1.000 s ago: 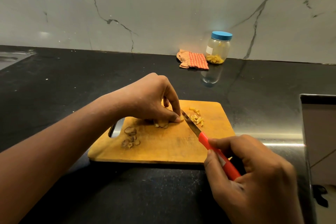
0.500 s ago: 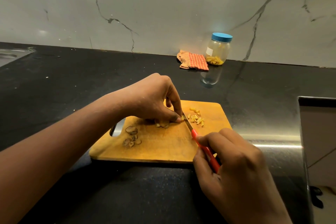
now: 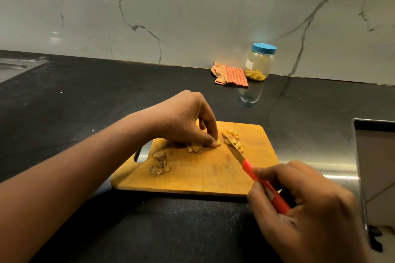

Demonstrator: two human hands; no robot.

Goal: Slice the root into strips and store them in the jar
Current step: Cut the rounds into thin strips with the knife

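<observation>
Our left hand [image 3: 183, 121] pinches root [image 3: 195, 147] against board [image 3: 203, 177]. Right hand [image 3: 310, 205] grips knife [image 3: 234, 152], blade just beside root, amid cut strips [image 3: 237, 144]. Our advice: tuck fingertips, slice thin and even. Lidded jar [image 3: 259, 64] well back on table [image 3: 85, 102].

Only 1 view is given. It is taken from the person's head and pointed forward and down at the counter [image 3: 85, 102]. The left hand [image 3: 181, 121] and right hand [image 3: 310, 209] are seen close up, the wall [image 3: 192, 6] far behind.
</observation>
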